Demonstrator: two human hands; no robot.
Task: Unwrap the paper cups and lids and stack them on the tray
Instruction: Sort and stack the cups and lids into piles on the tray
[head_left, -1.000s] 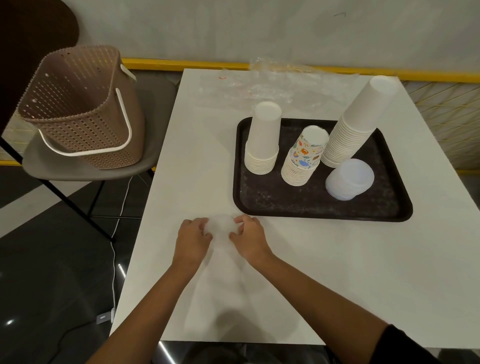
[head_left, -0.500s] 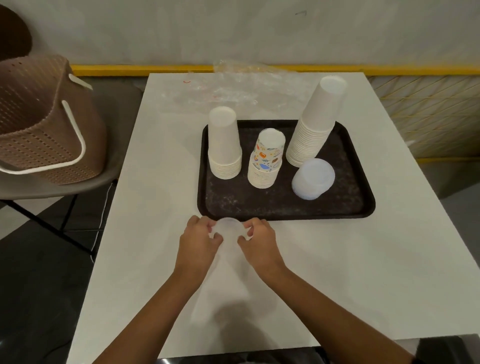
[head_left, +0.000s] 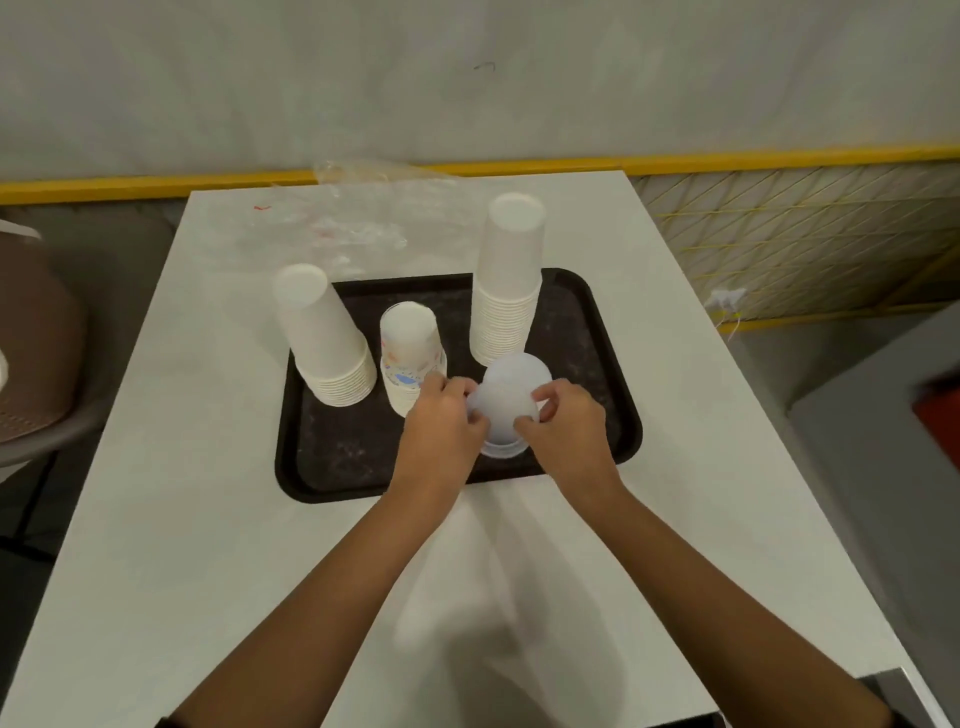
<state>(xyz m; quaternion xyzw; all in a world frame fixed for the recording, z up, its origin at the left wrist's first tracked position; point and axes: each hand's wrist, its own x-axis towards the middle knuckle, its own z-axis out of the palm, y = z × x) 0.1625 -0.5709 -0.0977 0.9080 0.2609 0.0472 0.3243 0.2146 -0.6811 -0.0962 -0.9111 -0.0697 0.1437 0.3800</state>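
My left grip & right grip are both clamped on the clear lids, fingers curled at the rim, over the near-right part of the tray. Lids blurred; lower edge hid behind my thumbs. Printed cup stack partly covered by left grip.

Soft, even indoor light; faint grey shadows on white rectangular table; slight motion blur throughout; wide-angle bowing at edges.
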